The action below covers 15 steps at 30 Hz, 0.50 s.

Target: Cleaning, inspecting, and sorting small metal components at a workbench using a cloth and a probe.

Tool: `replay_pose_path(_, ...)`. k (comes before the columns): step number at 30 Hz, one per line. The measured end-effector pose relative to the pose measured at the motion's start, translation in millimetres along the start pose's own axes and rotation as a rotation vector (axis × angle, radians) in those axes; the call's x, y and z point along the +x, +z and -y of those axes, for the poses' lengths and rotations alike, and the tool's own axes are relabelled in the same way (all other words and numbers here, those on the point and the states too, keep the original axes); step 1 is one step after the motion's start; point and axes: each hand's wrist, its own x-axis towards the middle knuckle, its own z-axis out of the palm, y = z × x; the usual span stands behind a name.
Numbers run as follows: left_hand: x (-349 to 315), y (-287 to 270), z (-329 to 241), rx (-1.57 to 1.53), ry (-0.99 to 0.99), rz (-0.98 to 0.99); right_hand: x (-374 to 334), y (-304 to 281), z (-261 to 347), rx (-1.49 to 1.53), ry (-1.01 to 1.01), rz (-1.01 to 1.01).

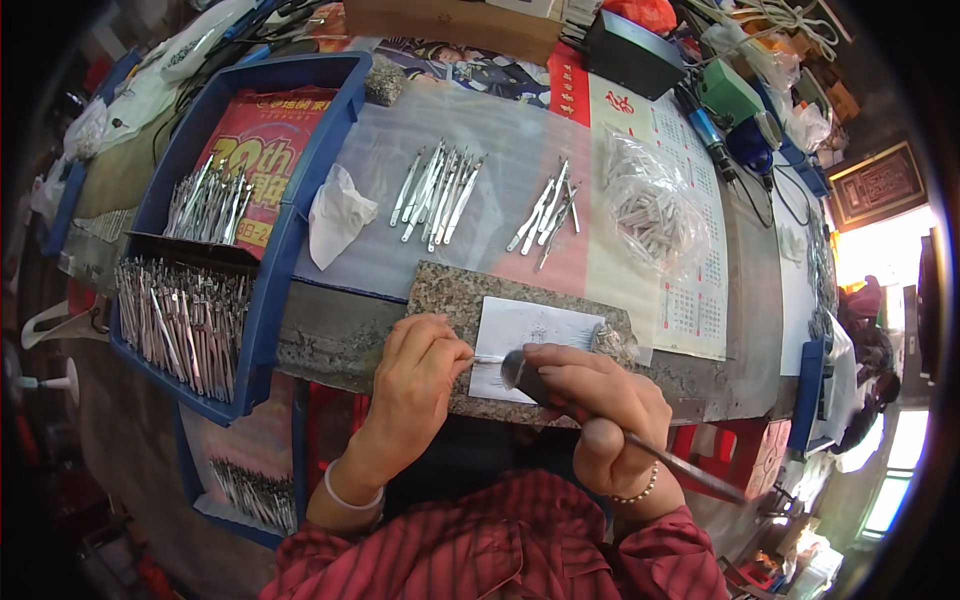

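My left hand [415, 372] is closed, pinching one end of a thin silvery metal strip [488, 359]. The strip lies over a white paper sheet [510, 322] on a speckled stone slab [445, 290]. My right hand [615, 400] is wrapped around a dark hammer [690, 470] close to its head, with the handle slanting to the lower right. The hammer head is beside the strip's free end; whether they touch, I cannot tell. Beyond the slab lie two loose groups of similar strips, a larger bunch [438, 195] and a smaller one [545, 215].
A blue tray [262, 365] at the left holds bundles of metal strips [185, 320]. Below it sits another blue tray [195, 490]. A clear bag [655, 205] of small pieces, a crumpled tissue [340, 215] and a blue-handled tool [703, 125] lie on the table.
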Motion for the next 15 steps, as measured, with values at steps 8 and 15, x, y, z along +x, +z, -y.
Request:
replay_pose_path(8, -1.6, -3.8, 4.9, -0.004, -0.001, 0.027, 3.2, 6.8, -18.3, -0.016, 0.123, -0.045)
replay_pose_path(15, -1.1, -4.0, -2.7, 0.012, -0.005, 0.013, -4.6, -6.1, -18.6, -0.308, 0.203, 0.102)
